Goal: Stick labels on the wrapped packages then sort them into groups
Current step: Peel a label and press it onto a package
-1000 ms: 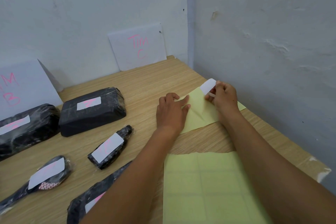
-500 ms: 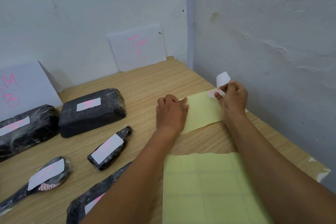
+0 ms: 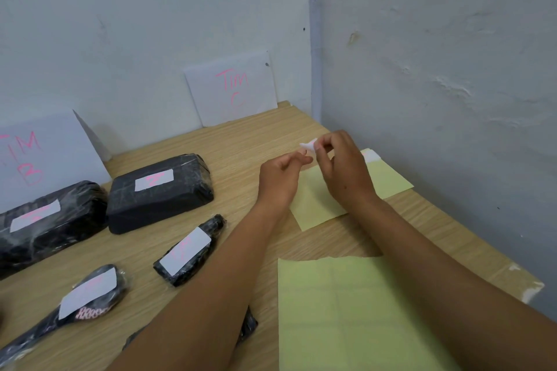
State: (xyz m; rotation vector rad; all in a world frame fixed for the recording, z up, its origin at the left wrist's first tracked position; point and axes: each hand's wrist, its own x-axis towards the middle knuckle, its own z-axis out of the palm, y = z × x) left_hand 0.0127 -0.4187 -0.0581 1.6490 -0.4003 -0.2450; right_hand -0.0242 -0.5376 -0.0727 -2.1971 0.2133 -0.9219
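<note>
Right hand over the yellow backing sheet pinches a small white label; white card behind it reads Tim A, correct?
No: head view shows the white card reading Tim C, not A. The right hand over the yellow backing sheet pinches the small white label.

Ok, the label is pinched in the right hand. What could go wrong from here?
The label looks curled in the pinch of the right hand; it could fold onto itself or catch the left hand close beside it. The left forearm passes over the near package, so a reach could drag it out of place.
</note>
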